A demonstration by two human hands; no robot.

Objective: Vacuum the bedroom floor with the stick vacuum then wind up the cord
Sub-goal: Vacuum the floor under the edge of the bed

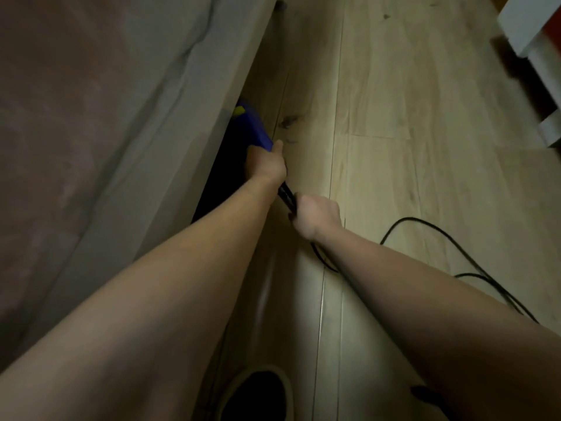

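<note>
Both hands on the blue plastic stick vacuum [253, 129] beside the grey bed frame [194, 123].
Left hand [267, 162] grips its body; behind it, right hand [315, 215] clasps the thin black cord [440, 235].

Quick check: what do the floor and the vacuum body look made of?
Floor: wood-look planks, likely laminate, with pale grain, knots, straight seams and a light sheen. Vacuum body: seemingly moulded plastic, smooth blue with a yellow part; mostly hidden under the bed.

One vacuum [252, 126], one cord [449, 235], two hands, one bed [106, 117], one slipper [258, 393].
</note>
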